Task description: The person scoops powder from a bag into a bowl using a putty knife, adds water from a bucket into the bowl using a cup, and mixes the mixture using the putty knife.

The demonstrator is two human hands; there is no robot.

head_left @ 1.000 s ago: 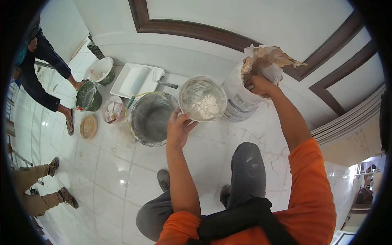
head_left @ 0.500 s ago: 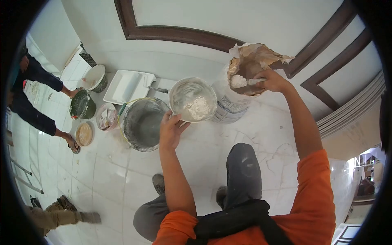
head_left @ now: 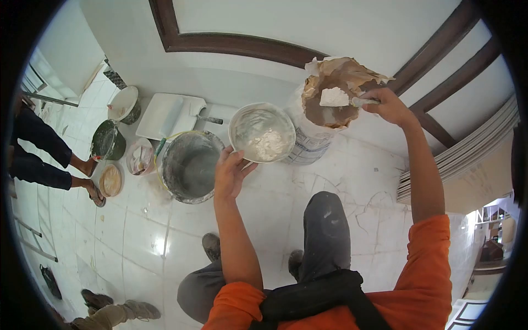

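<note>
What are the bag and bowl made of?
The bag: dull paper, judging by its brown, crinkled, torn rim; the printed white outside could be paper or woven plastic. The bowl: probably pale plastic from its smooth, even rim, though possibly coated metal; its inside is smeared.

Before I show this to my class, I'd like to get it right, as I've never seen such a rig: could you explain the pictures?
There is no machine here: the working hands are a person's own, bare. The single view comes from a camera worn on that person's head, looking forward and down. The left hand holds a bowl with some white powder in it. The right hand grips a tool loaded with white powder, at the open mouth of a torn bag. On the tiled floor stand a big bucket, smaller tubs and a tray with what looks like a roller. Other people's legs show at the left.
</note>
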